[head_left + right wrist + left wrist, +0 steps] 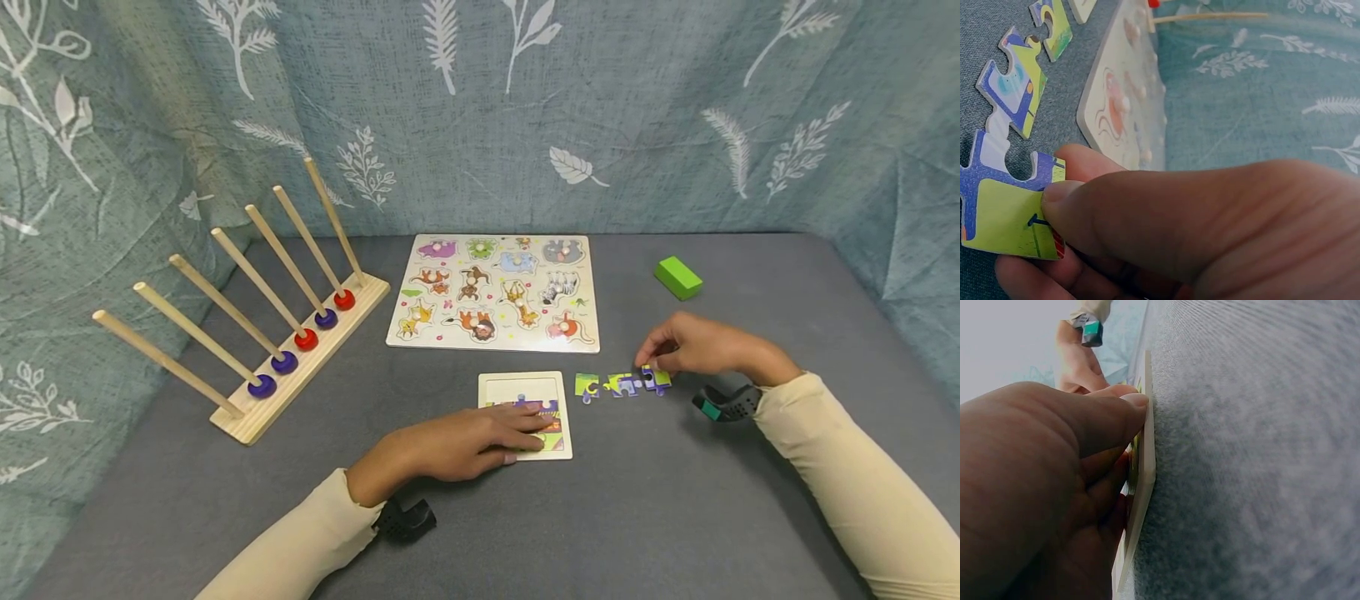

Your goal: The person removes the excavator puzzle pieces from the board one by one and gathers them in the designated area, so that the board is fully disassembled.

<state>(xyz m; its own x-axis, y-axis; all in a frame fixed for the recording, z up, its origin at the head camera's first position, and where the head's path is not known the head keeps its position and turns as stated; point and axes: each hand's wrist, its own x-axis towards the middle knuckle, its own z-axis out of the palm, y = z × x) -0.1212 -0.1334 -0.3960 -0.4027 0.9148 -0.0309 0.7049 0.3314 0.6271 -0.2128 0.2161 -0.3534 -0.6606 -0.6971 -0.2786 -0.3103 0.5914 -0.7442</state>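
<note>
My right hand pinches a green and purple jigsaw piece between thumb and fingers, at the right end of a short row. Two more jigsaw pieces lie to its left, a middle piece and a left piece. My left hand rests with fingers extended over a small square puzzle tray, covering part of the picture pieces inside. In the left wrist view the thumb lies at the edge of that tray.
Behind the small tray lies an animal knob puzzle board. A wooden peg stand with red and purple rings stands at left. A green block lies at back right. A patterned curtain hangs behind the grey table.
</note>
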